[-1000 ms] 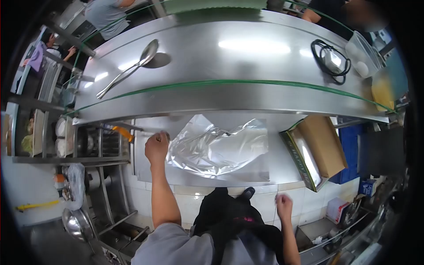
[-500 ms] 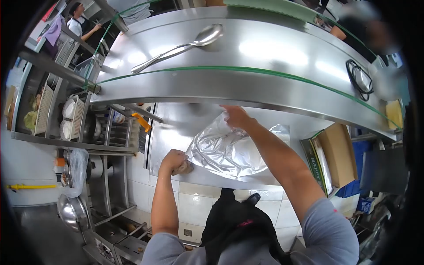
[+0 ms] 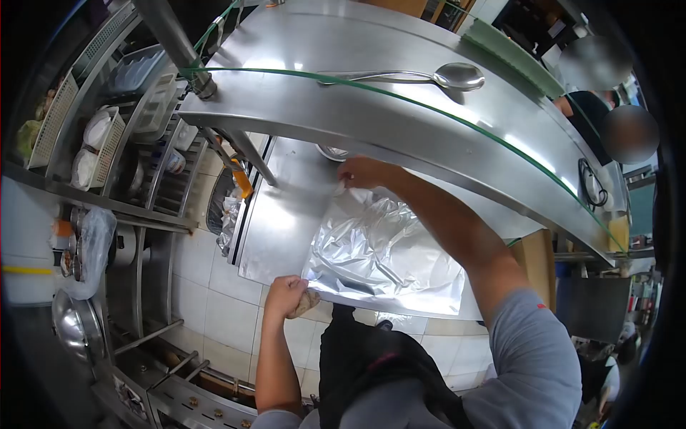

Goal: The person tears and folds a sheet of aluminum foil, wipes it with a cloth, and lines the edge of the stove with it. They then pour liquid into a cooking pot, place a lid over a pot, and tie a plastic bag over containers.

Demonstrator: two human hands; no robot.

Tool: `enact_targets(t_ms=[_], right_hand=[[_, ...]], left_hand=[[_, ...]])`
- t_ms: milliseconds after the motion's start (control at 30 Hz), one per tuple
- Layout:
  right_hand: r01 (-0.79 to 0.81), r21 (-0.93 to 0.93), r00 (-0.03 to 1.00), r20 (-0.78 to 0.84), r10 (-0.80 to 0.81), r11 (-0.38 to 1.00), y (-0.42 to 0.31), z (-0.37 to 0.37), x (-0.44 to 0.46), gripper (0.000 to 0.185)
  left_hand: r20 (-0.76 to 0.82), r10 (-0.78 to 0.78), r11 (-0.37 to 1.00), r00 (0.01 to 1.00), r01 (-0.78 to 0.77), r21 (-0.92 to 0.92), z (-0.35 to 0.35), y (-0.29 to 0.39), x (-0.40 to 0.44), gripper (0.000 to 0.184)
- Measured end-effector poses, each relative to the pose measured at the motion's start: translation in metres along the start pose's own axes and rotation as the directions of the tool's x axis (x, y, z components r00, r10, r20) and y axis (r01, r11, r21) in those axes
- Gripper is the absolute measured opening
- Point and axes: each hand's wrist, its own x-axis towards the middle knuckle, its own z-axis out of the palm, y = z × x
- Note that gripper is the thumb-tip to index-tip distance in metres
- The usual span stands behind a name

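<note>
At near edge of bench (image 3: 266, 239): your L hand (image 3: 287, 294), pinching near-L corner of foil sheet (image 3: 386, 250); tan wad (image 3: 307, 304) (material unclear) bunched at palm, prob. to free fingertips. Far-L corner of foil sheet: your R hand (image 3: 364, 174), also pinching; both well apart, prob. so that edge stays taut. Foil sheet: crinkled, on bare steel. Under R arm: cardboard box (image 3: 537, 264), part hidden. Beyond: raised steel shelf (image 3: 343, 32) w/ lg. spoon (image 3: 459, 76), blk cable (image 3: 592, 183). Far R: co-worker (image 3: 590, 123) in blk.
</note>
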Motion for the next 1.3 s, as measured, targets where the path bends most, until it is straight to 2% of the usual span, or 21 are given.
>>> enact_targets(t_ms=[100,333,367,400,467,533,667,733,800,867,900,933,967,1000,1033,1067,1100,1167,1200,1267,1300], right_hand=[[-0.028,-0.117,0.999,0.041,0.033,0.993,-0.030,0.008,0.024,0.021],[-0.098,-0.157,0.993,-0.078,0.086,0.983,-0.061,0.046,0.030,0.010],[-0.172,-0.065,0.935,-0.326,0.142,0.983,-0.073,0.055,0.017,0.012],[-0.222,0.041,0.809,-0.550,0.208,0.974,-0.087,0.064,0.004,0.014],[-0.265,0.072,0.796,-0.546,0.260,0.962,-0.091,0.087,-0.040,0.019],[-0.391,-0.045,0.859,-0.378,0.346,0.919,-0.072,0.113,-0.092,0.024],[-0.420,-0.213,0.784,-0.575,0.235,0.882,-0.059,0.125,-0.155,0.040],[-0.370,-0.130,0.831,-0.489,0.265,0.920,-0.058,0.123,-0.160,0.055],[-0.380,-0.126,0.833,-0.478,0.280,0.916,-0.056,0.123,-0.159,0.058],[-0.380,-0.121,0.837,-0.468,0.285,0.917,-0.050,0.124,-0.160,0.060],[-0.364,0.017,0.805,-0.497,0.324,0.931,-0.044,0.126,-0.163,0.060],[-0.336,0.154,0.772,-0.520,0.365,0.929,-0.039,0.126,-0.168,0.060],[-0.333,0.158,0.767,-0.528,0.364,0.930,-0.039,0.126,-0.177,0.060],[-0.467,0.065,0.759,-0.482,0.438,0.882,-0.041,0.126,-0.189,0.061],[-0.586,-0.036,0.738,-0.436,0.515,0.809,-0.043,0.126,-0.198,0.063],[-0.591,-0.030,0.734,-0.435,0.521,0.806,-0.046,0.128,-0.204,0.063],[-0.625,-0.059,0.728,-0.404,0.554,0.778,-0.047,0.128,-0.206,0.065],[-0.655,-0.091,0.718,-0.383,0.581,0.750,-0.045,0.120,-0.210,0.068],[-0.628,-0.057,0.736,-0.367,0.569,0.776,-0.045,0.116,-0.215,0.071],[-0.599,-0.009,0.750,-0.354,0.558,0.800,-0.042,0.114,-0.219,0.073],[-0.593,-0.001,0.756,-0.344,0.556,0.805,-0.040,0.114,-0.220,0.075]], left_hand=[[-0.086,-0.070,0.996,0.994,0.064,-0.066,0.014,-0.021,-0.007,0.031],[-0.170,-0.123,0.982,0.978,0.145,0.123,0.015,-0.016,-0.018,0.030],[-0.163,-0.122,0.981,0.979,0.143,0.127,0.017,-0.020,-0.017,0.030],[-0.172,-0.117,0.982,0.978,0.140,0.126,0.018,-0.027,-0.013,0.030],[-0.173,-0.099,0.983,0.980,0.123,0.135,0.016,-0.030,-0.011,0.030],[-0.192,-0.069,0.980,0.979,0.102,0.169,0.014,-0.026,-0.014,0.030],[-0.109,-0.073,0.965,0.991,0.098,0.243,-0.007,-0.022,-0.016,0.038],[-0.130,-0.111,0.983,0.985,0.128,0.134,-0.032,0.006,-0.028,0.045],[-0.293,-0.016,1.000,0.956,0.020,0.009,-0.044,0.054,-0.030,0.039],[-0.380,0.306,0.932,0.873,-0.355,-0.065,-0.026,0.114,-0.019,0.025],[-0.318,0.330,0.923,0.889,-0.374,-0.090,-0.012,0.145,-0.010,0.020],[-0.232,0.180,0.903,0.956,-0.254,-0.347,0.012,0.167,0.004,0.019],[-0.314,0.444,0.840,0.839,-0.512,-0.182,0.044,0.168,0.034,0.019],[-0.328,0.676,0.723,0.660,-0.680,0.121,0.076,0.174,0.058,0.025],[-0.230,0.838,0.545,0.494,-0.745,0.386,0.102,0.190,0.074,0.027],[-0.135,0.839,0.524,0.527,-0.716,0.461,0.136,0.185,0.094,0.025],[-0.129,0.840,0.521,0.527,-0.719,0.460,0.161,0.175,0.099,0.025],[-0.066,0.893,0.345,0.445,-0.583,0.736,0.196,0.163,0.108,0.026],[-0.064,0.894,0.342,0.444,-0.583,0.737,0.198,0.158,0.114,0.026],[-0.037,0.827,0.377,0.560,-0.505,0.777,0.182,0.143,0.126,0.034],[-0.099,0.859,0.364,0.502,-0.464,0.808,0.168,0.132,0.133,0.036]])
